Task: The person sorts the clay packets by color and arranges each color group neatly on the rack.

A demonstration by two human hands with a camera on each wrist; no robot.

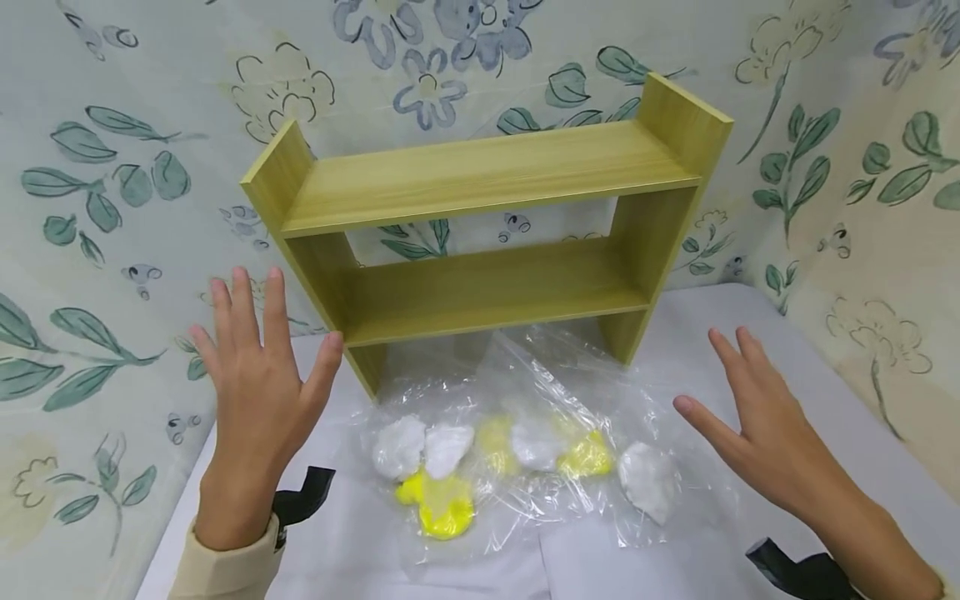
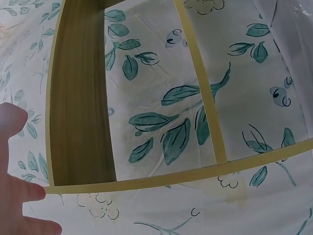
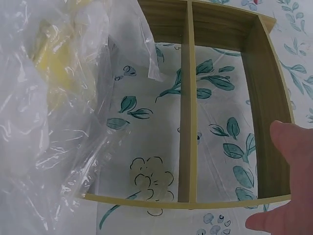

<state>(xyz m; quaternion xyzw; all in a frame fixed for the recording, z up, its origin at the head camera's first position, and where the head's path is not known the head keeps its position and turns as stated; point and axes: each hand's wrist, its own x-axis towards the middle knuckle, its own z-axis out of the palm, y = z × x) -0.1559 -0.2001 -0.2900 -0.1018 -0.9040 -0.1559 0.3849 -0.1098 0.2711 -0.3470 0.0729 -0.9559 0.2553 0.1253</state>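
A light wood-grain shelf unit (image 1: 480, 292) stands upright on the white table, with two boards between its side panels. My left hand (image 1: 258, 367) is raised beside its left panel, fingers spread and straight, thumb tip overlapping the panel's lower edge in the head view. To the right of the unit my right hand (image 1: 772, 425) hovers with fingers extended, holding nothing. Between the hands, before the shelf, lie clear plastic bags (image 1: 517, 492) with white lumps (image 1: 648, 483) and yellow pieces (image 1: 446, 508) inside. Fingers of the left hand (image 2: 24, 196) also show near the frame in the left wrist view.
Floral cloth (image 1: 135, 250) hangs behind and to both sides of the table (image 1: 720, 333). Dark wrist straps (image 1: 303, 496) stick out at both wrists. The bags reach back under the shelf's lower board.
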